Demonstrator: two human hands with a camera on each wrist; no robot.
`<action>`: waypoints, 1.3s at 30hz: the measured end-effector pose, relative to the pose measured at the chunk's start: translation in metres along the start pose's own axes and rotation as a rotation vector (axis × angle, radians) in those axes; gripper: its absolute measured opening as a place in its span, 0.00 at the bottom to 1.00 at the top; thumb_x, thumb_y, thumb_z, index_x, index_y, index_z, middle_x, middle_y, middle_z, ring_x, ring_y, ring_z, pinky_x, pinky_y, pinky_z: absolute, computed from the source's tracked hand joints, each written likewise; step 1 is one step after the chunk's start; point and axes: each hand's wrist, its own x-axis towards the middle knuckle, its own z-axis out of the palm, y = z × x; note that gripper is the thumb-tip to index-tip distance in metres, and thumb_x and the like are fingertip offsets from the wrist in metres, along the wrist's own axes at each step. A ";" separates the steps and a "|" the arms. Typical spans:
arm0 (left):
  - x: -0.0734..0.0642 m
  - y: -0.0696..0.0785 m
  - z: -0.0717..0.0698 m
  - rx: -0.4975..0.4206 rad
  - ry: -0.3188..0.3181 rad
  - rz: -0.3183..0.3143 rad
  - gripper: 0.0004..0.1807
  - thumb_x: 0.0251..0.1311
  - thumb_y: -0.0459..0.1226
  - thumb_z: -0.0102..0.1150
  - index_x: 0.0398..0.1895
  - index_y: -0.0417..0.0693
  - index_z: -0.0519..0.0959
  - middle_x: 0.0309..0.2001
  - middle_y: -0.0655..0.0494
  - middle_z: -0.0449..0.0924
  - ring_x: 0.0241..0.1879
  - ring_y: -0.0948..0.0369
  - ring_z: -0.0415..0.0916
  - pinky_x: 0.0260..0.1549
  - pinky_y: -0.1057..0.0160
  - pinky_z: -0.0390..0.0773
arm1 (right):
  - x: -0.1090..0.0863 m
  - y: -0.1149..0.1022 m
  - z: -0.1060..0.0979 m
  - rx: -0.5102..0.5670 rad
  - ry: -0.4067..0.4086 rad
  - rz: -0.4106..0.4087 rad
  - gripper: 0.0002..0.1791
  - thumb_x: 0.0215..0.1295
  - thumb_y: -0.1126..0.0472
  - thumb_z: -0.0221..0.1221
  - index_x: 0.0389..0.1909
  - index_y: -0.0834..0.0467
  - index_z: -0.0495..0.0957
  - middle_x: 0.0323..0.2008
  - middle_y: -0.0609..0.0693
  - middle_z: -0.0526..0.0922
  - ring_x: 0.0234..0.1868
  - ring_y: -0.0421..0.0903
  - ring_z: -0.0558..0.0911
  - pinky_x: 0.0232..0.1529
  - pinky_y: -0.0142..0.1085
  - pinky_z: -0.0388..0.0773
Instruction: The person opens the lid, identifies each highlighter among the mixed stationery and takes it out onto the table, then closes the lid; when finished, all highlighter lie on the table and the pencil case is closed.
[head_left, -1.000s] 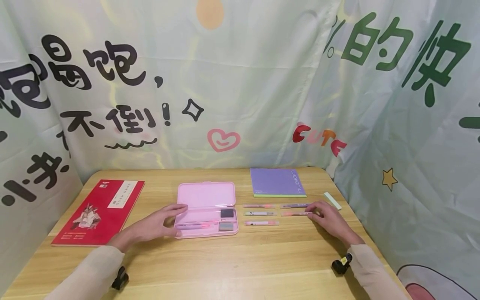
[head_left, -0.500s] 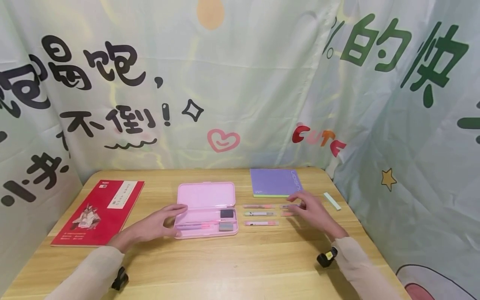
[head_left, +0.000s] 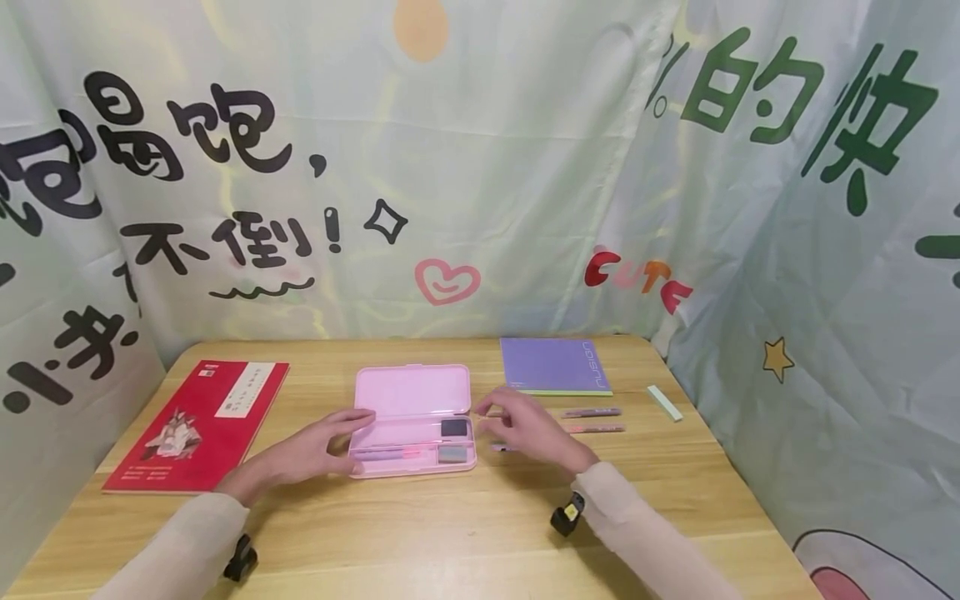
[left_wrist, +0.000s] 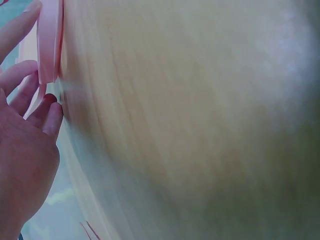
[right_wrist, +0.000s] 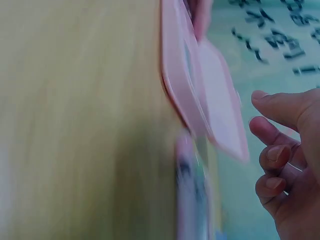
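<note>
An open pink pencil case (head_left: 412, 392) lies on the table. In its tray are a dark block (head_left: 453, 427), a grey block (head_left: 452, 454) and pens (head_left: 386, 455). My left hand (head_left: 318, 446) grips the case's left end between thumb and fingers; the left wrist view shows the fingers at the pink edge. My right hand (head_left: 528, 429) hovers just right of the case, over pens it mostly hides. In the right wrist view its thumb and forefinger stand apart, nothing between them, beside blurred pens (right_wrist: 187, 200). Farther right lie a purple pen (head_left: 592, 412) and a pink pen (head_left: 597, 429).
A purple notebook (head_left: 555, 367) lies behind the pens. To its right is a small pale green-white strip (head_left: 664, 403). The red booklet (head_left: 198, 425) lies at the left, partly under the left forearm. Printed curtains (head_left: 480, 167) stand behind the wooden table (head_left: 420, 533).
My right hand has left the two pens on the right and moved left, now covering most of the pens beside the case. My left hand stays at the pencil case.
</note>
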 end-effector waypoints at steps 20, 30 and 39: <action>0.001 0.001 -0.001 -0.006 -0.010 -0.003 0.49 0.63 0.51 0.75 0.86 0.53 0.65 0.86 0.43 0.58 0.84 0.35 0.52 0.76 0.20 0.56 | 0.030 -0.037 0.071 -0.184 -0.135 -0.139 0.08 0.79 0.54 0.65 0.51 0.47 0.91 0.49 0.39 0.89 0.50 0.34 0.84 0.56 0.30 0.82; 0.000 0.003 -0.002 -0.002 -0.010 -0.007 0.50 0.63 0.52 0.75 0.86 0.53 0.65 0.86 0.43 0.58 0.84 0.34 0.51 0.75 0.19 0.55 | 0.033 -0.046 0.074 -0.255 -0.126 -0.135 0.07 0.77 0.54 0.68 0.49 0.48 0.91 0.47 0.39 0.88 0.45 0.33 0.84 0.49 0.26 0.82; 0.000 0.002 -0.001 0.002 -0.005 0.007 0.50 0.63 0.52 0.75 0.86 0.50 0.64 0.86 0.42 0.57 0.84 0.33 0.51 0.76 0.19 0.52 | 0.035 -0.056 0.076 -0.481 -0.096 -0.221 0.04 0.75 0.54 0.70 0.45 0.46 0.93 0.41 0.39 0.88 0.41 0.34 0.86 0.45 0.27 0.83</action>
